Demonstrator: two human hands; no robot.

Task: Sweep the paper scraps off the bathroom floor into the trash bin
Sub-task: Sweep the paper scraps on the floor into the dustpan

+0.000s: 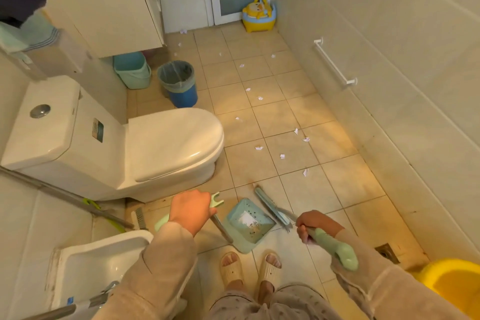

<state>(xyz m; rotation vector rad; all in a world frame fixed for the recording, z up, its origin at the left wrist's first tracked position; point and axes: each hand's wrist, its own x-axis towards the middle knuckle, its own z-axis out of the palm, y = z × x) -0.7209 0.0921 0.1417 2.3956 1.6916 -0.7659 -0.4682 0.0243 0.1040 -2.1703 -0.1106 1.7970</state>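
Note:
Several white paper scraps (283, 156) lie scattered over the tan floor tiles, from near my feet to the far door. My left hand (191, 209) grips the green handle of a long-handled dustpan (248, 223), whose teal pan rests on the floor with some debris in it. My right hand (313, 225) grips the green handle of a broom (270, 206), whose head lies on the tiles just right of the pan. The blue trash bin (179, 83), lined with a grey bag, stands beyond the toilet.
A white toilet (155, 143) fills the left. A teal bucket (132, 70) sits beside the bin under a cabinet. A yellow child's potty (258, 15) stands by the far door. A yellow basin (452, 286) is at right, a sink (85, 265) at lower left.

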